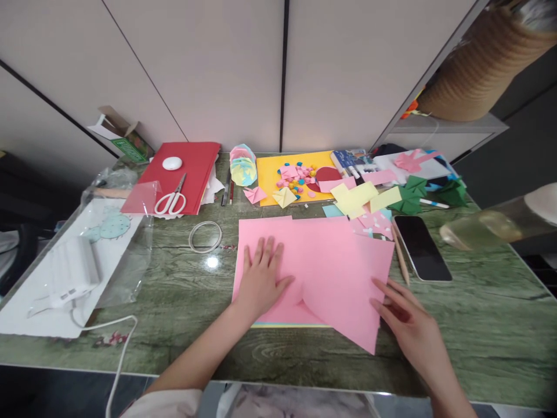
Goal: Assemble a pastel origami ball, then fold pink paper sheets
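A stack of pink paper (pixel 270 313) lies on the green table, with blue and yellow edges showing beneath it at the front. My left hand (pixel 261 276) rests flat on the stack's left part, fingers spread. The top pink sheet (pixel 343 261) is lifted and turned askew on the right, bulging near the middle. My right hand (pixel 407 325) pinches that sheet's right edge between thumb and fingers.
Behind the paper lie a yellow sheet (pixel 267 180) with small coloured bits, sticky notes (pixel 354 198) and folded pieces. A phone (pixel 422 247), pencil (pixel 400 255) and bottle (pixel 491 226) stand rightward. Scissors (pixel 176 200) rest on a red folder (pixel 191 168); a power bank (pixel 73 270) lies left.
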{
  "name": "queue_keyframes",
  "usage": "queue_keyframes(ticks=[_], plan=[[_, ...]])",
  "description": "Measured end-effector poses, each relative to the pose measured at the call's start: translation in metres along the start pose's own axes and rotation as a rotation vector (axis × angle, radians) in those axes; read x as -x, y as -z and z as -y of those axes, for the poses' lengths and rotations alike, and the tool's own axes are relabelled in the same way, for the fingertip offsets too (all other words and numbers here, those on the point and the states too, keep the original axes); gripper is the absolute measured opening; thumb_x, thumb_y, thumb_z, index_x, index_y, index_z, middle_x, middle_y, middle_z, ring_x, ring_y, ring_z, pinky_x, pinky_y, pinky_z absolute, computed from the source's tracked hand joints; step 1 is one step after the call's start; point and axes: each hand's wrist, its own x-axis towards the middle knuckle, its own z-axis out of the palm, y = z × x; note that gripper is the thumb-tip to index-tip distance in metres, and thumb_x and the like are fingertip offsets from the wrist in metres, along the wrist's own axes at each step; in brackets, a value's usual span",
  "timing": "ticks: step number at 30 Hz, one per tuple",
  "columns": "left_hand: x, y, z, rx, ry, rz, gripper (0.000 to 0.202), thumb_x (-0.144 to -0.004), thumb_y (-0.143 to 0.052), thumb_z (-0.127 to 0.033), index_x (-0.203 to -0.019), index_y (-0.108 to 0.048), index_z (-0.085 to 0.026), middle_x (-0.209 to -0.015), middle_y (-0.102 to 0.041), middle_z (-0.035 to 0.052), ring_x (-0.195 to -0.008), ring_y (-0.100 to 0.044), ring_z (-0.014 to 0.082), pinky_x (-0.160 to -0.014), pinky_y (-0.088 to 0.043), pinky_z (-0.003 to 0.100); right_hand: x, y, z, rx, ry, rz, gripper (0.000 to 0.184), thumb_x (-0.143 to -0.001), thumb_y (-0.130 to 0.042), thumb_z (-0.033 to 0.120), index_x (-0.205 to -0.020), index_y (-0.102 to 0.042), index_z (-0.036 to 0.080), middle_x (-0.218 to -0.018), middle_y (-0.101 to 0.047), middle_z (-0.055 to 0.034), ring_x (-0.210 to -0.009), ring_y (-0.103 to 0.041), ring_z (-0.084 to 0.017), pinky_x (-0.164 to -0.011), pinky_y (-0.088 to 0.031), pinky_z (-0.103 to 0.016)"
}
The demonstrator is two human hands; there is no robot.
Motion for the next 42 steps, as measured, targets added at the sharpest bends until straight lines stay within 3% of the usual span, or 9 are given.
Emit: queue_keyframes(ticks=[4, 6, 8, 11, 15, 20, 33, 38, 42], plan=[[0.003, 0.005, -0.006, 0.000, -0.109, 0.006, 0.044, -0.090, -0.038, -0.039, -0.126, -0.048, -0.014, -0.139, -0.041, 0.0141, -0.129, -0.035, 0.0294, -0.106, -0.027, 0.047, 0.004, -0.004, 0.008, -0.174, -0.034, 0.020, 0.051, -0.073, -0.065, 0.037, -0.123, -0.053, 0.032, -0.143, -0.033, -0.0036, -0.083, -0.061, -0.016, -0.074, -0.056, -0.032], [0.007, 0.007, -0.009, 0.019, -0.133, 0.023, 0.039, -0.091, -0.037, -0.035, -0.121, -0.052, -0.014, -0.132, -0.049, 0.0126, -0.123, -0.042, 0.0263, -0.105, -0.030, 0.044, 0.005, -0.006, 0.013, -0.235, -0.039, 0.025, 0.055, -0.072, -0.067, 0.035, -0.124, -0.052, 0.035, -0.148, -0.024, -0.0011, -0.089, -0.062, -0.017, -0.075, -0.057, -0.031], [0.011, 0.007, -0.010, 0.043, -0.120, 0.029, 0.047, -0.091, -0.036, -0.042, -0.127, -0.047, -0.015, -0.135, -0.047, 0.0120, -0.126, -0.038, 0.0272, -0.107, -0.026, 0.048, 0.007, -0.007, 0.016, -0.249, -0.038, 0.024, 0.052, -0.071, -0.068, 0.034, -0.122, -0.055, 0.036, -0.150, -0.021, 0.0009, -0.095, -0.061, -0.019, -0.077, -0.056, -0.030], [0.017, 0.007, -0.010, 0.063, -0.106, 0.045, 0.062, -0.088, -0.034, -0.054, -0.137, -0.034, -0.016, -0.145, -0.033, 0.0117, -0.135, -0.023, 0.0300, -0.108, -0.017, 0.055, 0.009, -0.007, 0.018, -0.222, -0.035, 0.027, 0.043, -0.071, -0.067, 0.035, -0.114, -0.062, 0.032, -0.148, -0.027, -0.0002, -0.103, -0.059, -0.022, -0.080, -0.055, -0.031], [0.020, 0.005, -0.009, 0.065, -0.107, 0.089, 0.068, -0.087, -0.035, -0.056, -0.141, -0.026, -0.016, -0.150, -0.022, 0.0116, -0.138, -0.013, 0.0312, -0.108, -0.011, 0.060, 0.010, -0.005, 0.014, -0.187, -0.053, 0.009, 0.037, -0.071, -0.066, 0.038, -0.107, -0.067, 0.028, -0.143, -0.036, -0.0042, -0.093, -0.063, -0.021, -0.076, -0.057, -0.032], [0.019, 0.003, -0.009, 0.087, -0.095, 0.109, 0.069, -0.086, -0.035, -0.056, -0.142, -0.024, -0.016, -0.151, -0.019, 0.0114, -0.138, -0.011, 0.0315, -0.107, -0.008, 0.063, 0.012, 0.002, 0.003, -0.164, -0.062, 0.014, 0.038, -0.071, -0.067, 0.036, -0.108, -0.066, 0.028, -0.144, -0.035, -0.0030, -0.087, -0.064, -0.018, -0.076, -0.056, -0.031], [0.020, 0.003, -0.009, 0.086, -0.096, 0.104, 0.068, -0.087, -0.035, -0.055, -0.141, -0.024, -0.016, -0.150, -0.021, 0.0118, -0.138, -0.013, 0.0311, -0.107, -0.007, 0.062, 0.015, 0.019, -0.008, -0.177, -0.090, 0.040, 0.037, -0.070, -0.067, 0.037, -0.105, -0.066, 0.026, -0.140, -0.042, -0.0050, -0.094, -0.064, -0.021, -0.081, -0.056, -0.033], [0.022, 0.006, -0.010, 0.101, -0.126, 0.115, 0.066, -0.088, -0.033, -0.054, -0.142, -0.024, -0.016, -0.150, -0.019, 0.0136, -0.138, -0.012, 0.0325, -0.107, -0.007, 0.063, 0.012, 0.031, -0.009, -0.037, 0.058, 0.078, 0.035, -0.076, -0.062, 0.037, -0.109, -0.063, 0.024, -0.131, -0.052, -0.0079, -0.114, -0.053, -0.026, -0.083, -0.054, -0.035], [0.034, 0.011, -0.015, 0.139, -0.182, 0.149, 0.069, -0.086, -0.034, -0.058, -0.143, -0.020, -0.020, -0.150, -0.018, 0.0132, -0.138, -0.012, 0.0339, -0.106, -0.010, 0.063, 0.006, 0.047, 0.016, 0.201, 0.285, 0.062, 0.028, -0.081, -0.055, 0.032, -0.107, -0.063, 0.027, -0.124, -0.058, -0.0050, -0.113, -0.055, -0.024, -0.089, -0.051, -0.038]])
